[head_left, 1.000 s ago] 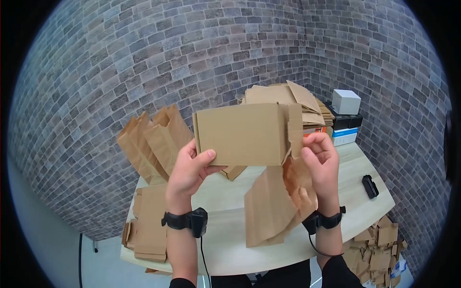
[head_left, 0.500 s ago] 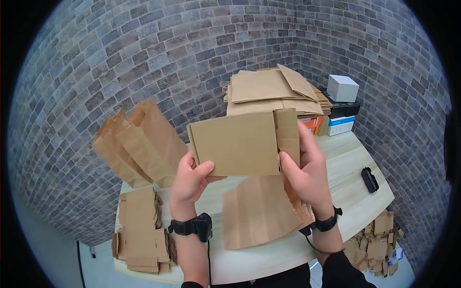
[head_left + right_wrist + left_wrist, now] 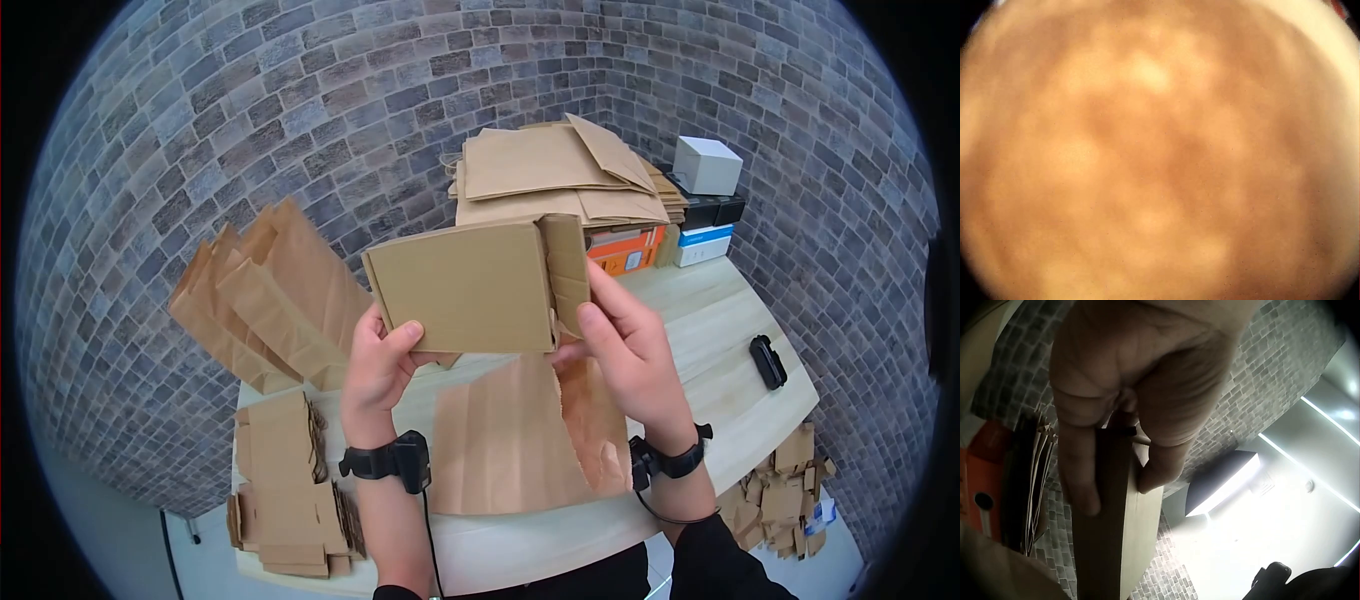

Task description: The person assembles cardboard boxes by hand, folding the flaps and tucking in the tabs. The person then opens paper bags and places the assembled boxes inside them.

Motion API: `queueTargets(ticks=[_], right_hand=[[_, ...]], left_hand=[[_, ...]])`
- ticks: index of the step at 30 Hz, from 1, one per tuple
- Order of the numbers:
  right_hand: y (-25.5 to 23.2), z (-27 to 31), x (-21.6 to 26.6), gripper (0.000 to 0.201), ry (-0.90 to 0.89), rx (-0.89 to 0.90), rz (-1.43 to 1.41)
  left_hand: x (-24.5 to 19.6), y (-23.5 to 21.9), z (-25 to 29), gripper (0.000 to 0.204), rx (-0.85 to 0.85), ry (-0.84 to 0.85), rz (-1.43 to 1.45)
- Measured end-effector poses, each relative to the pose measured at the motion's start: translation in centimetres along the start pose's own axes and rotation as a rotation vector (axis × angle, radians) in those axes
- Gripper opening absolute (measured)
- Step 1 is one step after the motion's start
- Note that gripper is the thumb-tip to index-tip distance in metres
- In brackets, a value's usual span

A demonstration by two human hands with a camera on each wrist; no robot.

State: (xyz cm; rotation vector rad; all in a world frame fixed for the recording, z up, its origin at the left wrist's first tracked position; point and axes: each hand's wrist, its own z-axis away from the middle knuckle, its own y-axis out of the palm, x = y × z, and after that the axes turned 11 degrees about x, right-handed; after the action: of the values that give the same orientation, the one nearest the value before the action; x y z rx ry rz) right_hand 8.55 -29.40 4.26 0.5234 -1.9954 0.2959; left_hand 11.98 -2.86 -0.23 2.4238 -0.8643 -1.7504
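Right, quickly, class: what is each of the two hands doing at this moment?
Left hand: closed on the cardboard box, thumb in front.
Right hand: closed on its end flap; whether also on the paper bag, can't tell.

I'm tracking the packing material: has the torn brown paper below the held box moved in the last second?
Yes. The torn brown paper has shifted left, farther from the black case.

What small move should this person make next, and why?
Probably ease the end flap of the box inward with the right hand: the flap sticks out, that hand's thumb presses it, and the left hand steadies the opposite end.
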Motion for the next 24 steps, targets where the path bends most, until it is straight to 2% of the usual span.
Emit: queueTargets(ticks=[1, 3, 4, 6, 7, 9, 10, 12, 15, 17, 18, 20, 24], right_hand=[[-0.1, 0.2, -0.2, 0.049, 0.001, -0.006, -0.004], [-0.4, 0.4, -0.7, 0.052, 0.044, 0.013, 0.301], [-0.6, 0.3, -1.1, 0.052, 0.047, 0.010, 0.299], [-0.8, -0.1, -1.9, 0.056, -0.250, 0.007, 0.641], [-0.7, -0.1, -2.1, 0.056, -0.248, 0.006, 0.640], [-0.7, -0.1, -2.2, 0.059, -0.144, 0.004, 0.339], [-0.6, -0.1, -2.0, 0.059, -0.143, 0.004, 0.338], [-0.6, -0.2, -1.0, 0.064, -0.084, 0.040, 0.075], [-1.3, -0.3, -0.6, 0.068, -0.033, 0.101, -0.038], [-1.7, -0.4, -0.4, 0.070, 0.009, 0.122, -0.083], [-1.9, -0.4, -0.3, 0.072, 0.046, 0.143, -0.125], [-2.3, -0.3, 0.0, 0.072, 0.080, 0.146, -0.138], [-2.6, -0.2, -0.4, 0.074, 0.079, 0.094, -0.151]], left_hand=[[0.1, 0.0, 0.0, 0.040, 0.003, -0.002, -0.006], [0.2, 0.2, 0.0, 0.040, 0.006, -0.008, -0.012], [0.2, 0.3, 0.0, 0.040, 0.015, -0.002, -0.023], [0.2, 0.5, -0.1, 0.040, 0.023, 0.002, -0.033], [0.2, 0.6, -0.1, 0.040, 0.013, 0.002, -0.035], [0.2, 0.7, -0.1, 0.041, 0.003, 0.001, -0.038], [0.1, 0.7, 0.0, 0.041, -0.001, 0.005, -0.031], [0.1, 0.6, 0.0, 0.040, -0.007, 0.009, -0.023], [-0.2, 0.4, 0.1, 0.048, 0.036, -0.027, 0.004], [-0.5, 1.4, 0.0, 0.066, 0.042, 0.024, -0.005], [-0.5, 1.6, 0.0, 0.066, 0.039, 0.024, -0.003], [-0.6, 1.9, -0.1, 0.082, 0.061, 0.047, -0.022], [-0.7, 1.9, -0.1, 0.087, 0.063, 0.020, -0.038]])
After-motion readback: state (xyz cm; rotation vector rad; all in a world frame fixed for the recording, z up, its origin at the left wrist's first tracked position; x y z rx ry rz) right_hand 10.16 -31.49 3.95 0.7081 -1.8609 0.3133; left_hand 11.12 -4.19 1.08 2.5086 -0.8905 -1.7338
